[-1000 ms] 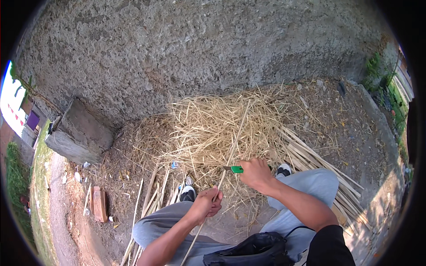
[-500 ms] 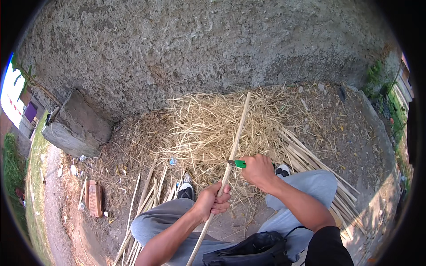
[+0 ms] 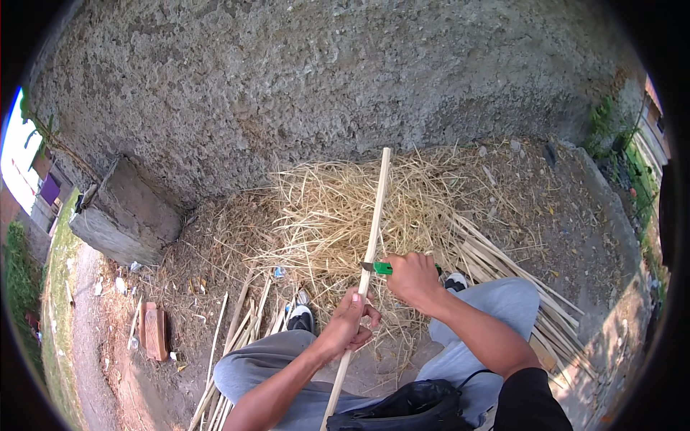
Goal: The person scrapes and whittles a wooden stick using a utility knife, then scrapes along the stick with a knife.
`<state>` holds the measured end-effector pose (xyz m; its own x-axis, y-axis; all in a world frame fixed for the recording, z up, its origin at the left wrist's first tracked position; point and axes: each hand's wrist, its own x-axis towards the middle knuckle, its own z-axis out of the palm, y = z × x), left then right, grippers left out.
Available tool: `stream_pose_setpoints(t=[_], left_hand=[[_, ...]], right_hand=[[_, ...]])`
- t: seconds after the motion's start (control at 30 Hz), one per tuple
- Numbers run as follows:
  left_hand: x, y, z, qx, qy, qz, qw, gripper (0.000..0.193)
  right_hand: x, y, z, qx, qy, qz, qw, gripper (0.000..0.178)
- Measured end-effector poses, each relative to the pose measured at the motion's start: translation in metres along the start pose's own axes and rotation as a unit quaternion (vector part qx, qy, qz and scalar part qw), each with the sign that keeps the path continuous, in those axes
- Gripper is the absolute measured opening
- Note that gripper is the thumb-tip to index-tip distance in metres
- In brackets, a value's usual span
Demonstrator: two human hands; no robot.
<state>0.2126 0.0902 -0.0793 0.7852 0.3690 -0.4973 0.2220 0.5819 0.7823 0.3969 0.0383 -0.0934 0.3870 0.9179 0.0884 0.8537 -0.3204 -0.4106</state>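
A rough grey wall [image 3: 345,79], pitted and lumpy all over, spans the whole far side. At its foot lies bare dirt ground [image 3: 582,215], dotted with pebbles and dry leaves. A squat concrete block [image 3: 140,215] stands by the wall on the left, and a reddish brick [image 3: 154,332] lies nearer. Further left run a pale path [image 3: 86,316], a strip of grass [image 3: 62,302] and a dark green bush [image 3: 23,287] — with bright sky [image 3: 18,154] above. On the right, a low kerb [image 3: 611,187] edges the dirt, green plants [image 3: 604,122] beyond it. Daylight is mostly shade here — dappled sun falls at lower right.
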Motion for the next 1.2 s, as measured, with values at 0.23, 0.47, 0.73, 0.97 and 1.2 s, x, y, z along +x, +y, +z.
stream_pose_setpoints(t=[0.23,0.47,0.73,0.97,1.2], left_hand=[[0.013,-0.026,-0.008,0.215,0.093,0.166,0.958,0.036],[-0.006,-0.014,0.006,0.421,0.150,0.163,0.879,0.037],[-0.020,-0.024,-0.023,0.366,0.035,0.123,0.922,0.036],[-0.040,-0.032,-0.050,0.320,0.026,0.025,0.947,0.036],[-0.037,-0.024,-0.068,0.151,0.031,-0.043,0.987,0.032]], right_hand=[[0.006,-0.007,-0.003,-0.037,0.010,-0.005,0.999,0.016],[0.034,0.030,0.015,-0.067,0.079,0.072,0.992,0.014],[0.060,0.065,-0.018,-0.023,0.073,0.213,0.974,0.016],[0.068,0.100,-0.003,-0.072,0.122,0.251,0.958,0.009],[0.069,0.090,-0.001,0.690,-0.049,0.333,0.641,0.019]])
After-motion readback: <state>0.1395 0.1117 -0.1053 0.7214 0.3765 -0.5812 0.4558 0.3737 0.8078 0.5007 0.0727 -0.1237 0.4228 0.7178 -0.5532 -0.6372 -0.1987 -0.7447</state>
